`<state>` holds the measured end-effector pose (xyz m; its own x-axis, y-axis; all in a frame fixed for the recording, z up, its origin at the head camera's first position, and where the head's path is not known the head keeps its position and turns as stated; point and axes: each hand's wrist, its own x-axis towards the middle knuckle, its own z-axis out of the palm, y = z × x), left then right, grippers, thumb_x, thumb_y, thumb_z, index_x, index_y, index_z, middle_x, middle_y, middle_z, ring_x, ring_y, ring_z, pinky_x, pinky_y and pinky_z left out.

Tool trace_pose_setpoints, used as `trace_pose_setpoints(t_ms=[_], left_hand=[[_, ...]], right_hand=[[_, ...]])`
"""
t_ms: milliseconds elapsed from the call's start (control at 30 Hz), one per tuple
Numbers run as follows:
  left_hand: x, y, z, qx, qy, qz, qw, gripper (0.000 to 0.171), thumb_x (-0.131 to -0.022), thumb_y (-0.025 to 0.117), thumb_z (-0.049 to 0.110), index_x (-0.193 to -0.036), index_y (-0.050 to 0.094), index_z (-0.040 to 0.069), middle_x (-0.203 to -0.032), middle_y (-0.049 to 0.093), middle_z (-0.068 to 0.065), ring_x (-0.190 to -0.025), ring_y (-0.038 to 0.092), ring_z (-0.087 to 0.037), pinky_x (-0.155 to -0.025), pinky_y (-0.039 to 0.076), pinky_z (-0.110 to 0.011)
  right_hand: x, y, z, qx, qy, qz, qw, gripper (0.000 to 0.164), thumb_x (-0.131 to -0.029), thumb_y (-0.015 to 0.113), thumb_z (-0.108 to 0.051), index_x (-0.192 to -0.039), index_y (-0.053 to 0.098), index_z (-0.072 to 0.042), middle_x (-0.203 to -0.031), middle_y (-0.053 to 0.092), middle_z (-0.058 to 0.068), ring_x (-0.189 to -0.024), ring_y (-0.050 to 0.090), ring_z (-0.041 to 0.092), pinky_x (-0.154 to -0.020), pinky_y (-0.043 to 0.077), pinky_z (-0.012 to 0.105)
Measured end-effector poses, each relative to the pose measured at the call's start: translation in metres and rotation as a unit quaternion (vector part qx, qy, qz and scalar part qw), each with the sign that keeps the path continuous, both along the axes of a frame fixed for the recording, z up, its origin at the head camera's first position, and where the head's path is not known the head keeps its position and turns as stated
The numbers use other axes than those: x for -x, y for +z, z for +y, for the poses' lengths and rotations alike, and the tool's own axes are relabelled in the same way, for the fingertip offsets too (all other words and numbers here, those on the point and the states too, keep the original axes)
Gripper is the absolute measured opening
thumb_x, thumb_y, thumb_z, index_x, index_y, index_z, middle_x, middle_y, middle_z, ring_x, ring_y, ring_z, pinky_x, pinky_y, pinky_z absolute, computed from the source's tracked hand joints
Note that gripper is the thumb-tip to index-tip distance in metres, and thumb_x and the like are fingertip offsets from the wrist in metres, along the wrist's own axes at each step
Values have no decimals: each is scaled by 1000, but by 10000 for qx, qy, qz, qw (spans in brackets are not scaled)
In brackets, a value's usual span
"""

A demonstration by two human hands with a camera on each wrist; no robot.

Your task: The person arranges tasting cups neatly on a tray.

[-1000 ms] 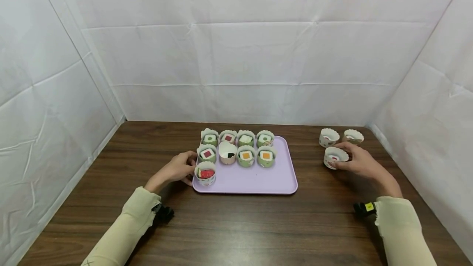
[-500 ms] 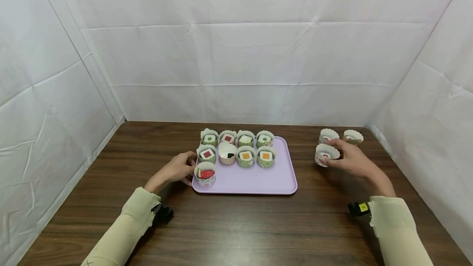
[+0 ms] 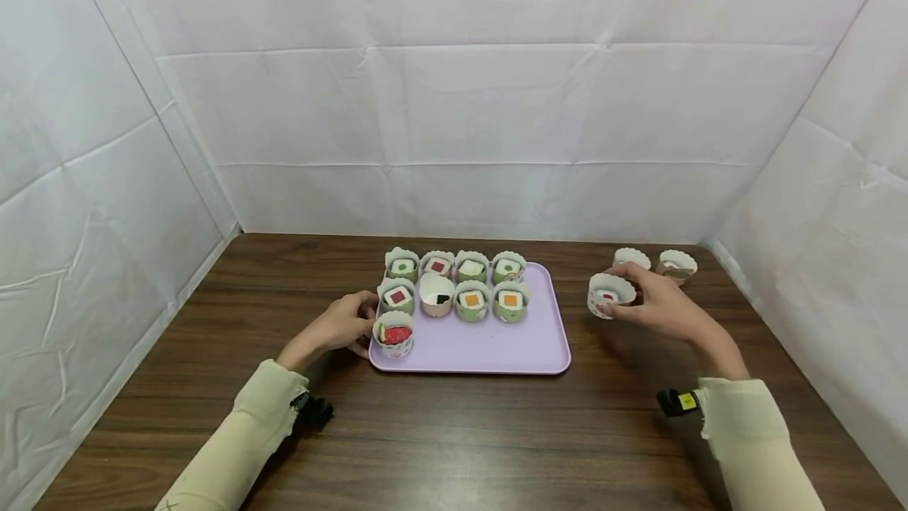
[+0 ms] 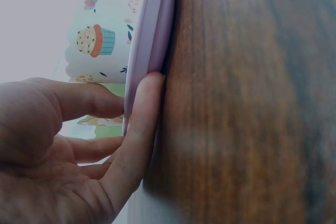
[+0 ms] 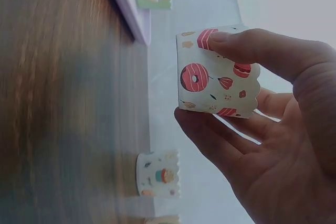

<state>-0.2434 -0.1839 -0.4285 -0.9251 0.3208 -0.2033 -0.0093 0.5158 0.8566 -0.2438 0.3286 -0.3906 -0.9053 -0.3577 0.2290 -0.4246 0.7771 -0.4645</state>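
Note:
My right hand (image 3: 663, 304) holds a white scalloped paper baking cup (image 3: 600, 300) over the table, right of the tray. The right wrist view shows its doughnut-printed wall (image 5: 210, 90), thumb on one side and fingers on the other. Inside sits a white piece with a red centre. My left hand (image 3: 342, 323) grips the left edge of a lilac tray (image 3: 489, 347). In the left wrist view one finger (image 4: 143, 106) runs along the tray's outer side, with the thumb tip at the rim. A baking cup with a red filling (image 3: 394, 335) stands beside that hand.
Several filled baking cups stand in two rows on the tray's back half, among them one with an orange-topped piece (image 3: 510, 302). Two more cups, a white one (image 3: 631, 258) and a tan one (image 3: 676, 265), stand at the table's back right. White sheeting (image 3: 482, 117) surrounds the table.
The right hand has carried the baking cup leftward, away from the two cups at the back right and nearer the tray. My left hand has stayed at the tray's edge.

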Motion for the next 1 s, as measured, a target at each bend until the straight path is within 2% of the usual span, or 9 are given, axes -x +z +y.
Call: trace_pose_setpoints(t_ms=[433, 633, 800, 1000], left_hand=[[0, 0, 0, 18, -9, 43, 10000, 50, -98, 49, 0, -146, 40, -12, -107, 56, -19, -81, 63, -20, -62, 66, -37], [1, -2, -1, 10, -8, 75, 10000, 52, -98, 49, 0, -147, 40, -12, -107, 56, -20, -81, 64, -21, -62, 66, -37], [1, -2, -1, 20, -15, 83, 10000, 52, -98, 50, 0, -147, 40, -12, -107, 57, -20, -81, 64, -20, -63, 66, -37], [2, -2, -1, 54, -29, 91, 9999, 52, -97, 51, 0, -147, 40, -12, -106, 57, -19, -81, 64, -20, -62, 66, -37]], right_hand=[[1, 2, -30, 86, 432, -76, 9990, 53, -87, 83, -20, -131, 59, -2, -108, 69, 10, -92, 64, 19, -74, 56, 22], [1, 3, -45, 152, 674, -141, 9975, 50, -89, 82, -23, -131, 60, -7, -106, 71, 7, -89, 64, 14, -73, 56, 21], [1, 2, -58, 217, 774, -313, 9963, 51, -89, 82, -27, -133, 60, -13, -110, 71, 8, -93, 64, 16, -77, 55, 22], [-1, 3, -79, 228, 907, -312, 9951, 54, -86, 84, -23, -133, 59, -12, -107, 70, 8, -92, 64, 16, -76, 56, 23]])
